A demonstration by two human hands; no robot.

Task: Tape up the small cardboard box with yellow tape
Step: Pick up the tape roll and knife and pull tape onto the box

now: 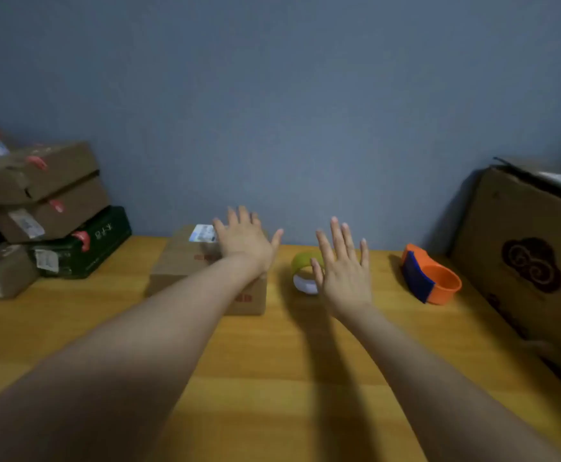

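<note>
A small brown cardboard box (185,261) with a white label on its top sits on the wooden table, near the wall. My left hand (244,240) hovers over its right part, fingers spread, holding nothing. Just right of the box lies a roll of yellow tape (302,263) with a white core, partly hidden by my right hand (342,270). That hand is open too, fingers apart, in front of the roll; I cannot tell whether it touches the roll.
An orange and blue tape dispenser (431,278) lies to the right of the roll. A large cardboard box (526,248) stands at the right edge. Several stacked parcels (42,208) fill the far left. The wooden table (282,378) runs to a blue wall.
</note>
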